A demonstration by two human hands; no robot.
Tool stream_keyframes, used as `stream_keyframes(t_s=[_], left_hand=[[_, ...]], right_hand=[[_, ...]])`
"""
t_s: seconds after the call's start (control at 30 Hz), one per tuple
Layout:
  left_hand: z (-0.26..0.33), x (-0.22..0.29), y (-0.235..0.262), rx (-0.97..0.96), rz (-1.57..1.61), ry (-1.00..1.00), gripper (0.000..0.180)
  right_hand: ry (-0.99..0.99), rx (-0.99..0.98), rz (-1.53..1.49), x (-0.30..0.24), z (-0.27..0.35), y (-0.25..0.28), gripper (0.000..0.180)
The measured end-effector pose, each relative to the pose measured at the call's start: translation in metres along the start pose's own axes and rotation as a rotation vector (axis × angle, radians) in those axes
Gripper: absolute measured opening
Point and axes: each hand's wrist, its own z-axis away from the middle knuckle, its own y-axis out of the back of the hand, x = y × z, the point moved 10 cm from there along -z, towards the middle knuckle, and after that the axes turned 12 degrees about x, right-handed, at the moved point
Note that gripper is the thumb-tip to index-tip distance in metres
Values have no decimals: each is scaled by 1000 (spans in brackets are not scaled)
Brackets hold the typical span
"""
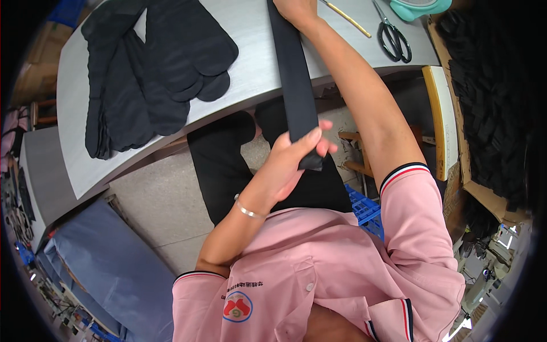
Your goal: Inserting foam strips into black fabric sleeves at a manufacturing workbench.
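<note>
A long black fabric strip [294, 80] runs from the far edge of the view, over the table's near edge and down above my lap. My left hand [293, 157] is closed around its lower part, with the thumb on top and a short end of the strip hanging below. At the top of the view my right hand [297, 10] lies at the strip's upper part. Its fingers are cut off by the picture's edge, so their grip does not show. Left of the strip, several black rounded fabric pieces [191, 48] lie in overlapping piles on the table.
The white table [250, 85] has a curved near edge. Black-handled scissors [393, 43] and a thin yellow-handled tool [347, 18] lie right of my forearm. A turquoise-rimmed item [419, 7] stands behind them. At right is a cardboard box [504, 214] of black pieces; a blue basket [364, 211] sits below.
</note>
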Motion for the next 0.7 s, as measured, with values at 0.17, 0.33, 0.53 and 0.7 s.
stream_keyframes(t_s=[0.17, 0.33, 0.53, 0.7], left_hand=[[50, -32, 14, -62, -7, 50, 48], [83, -55, 41, -46, -291, 120, 47], [51, -15, 86, 293, -33, -114, 46], [22, -20, 77, 353, -191, -129, 25]], right_hand=[[-53, -32, 46, 7, 0, -5, 32], [-120, -40, 35, 11, -3, -7, 34], [-152, -52, 64, 7, -1, 1, 35], [-163, -4, 23, 2, 7, 24, 34]])
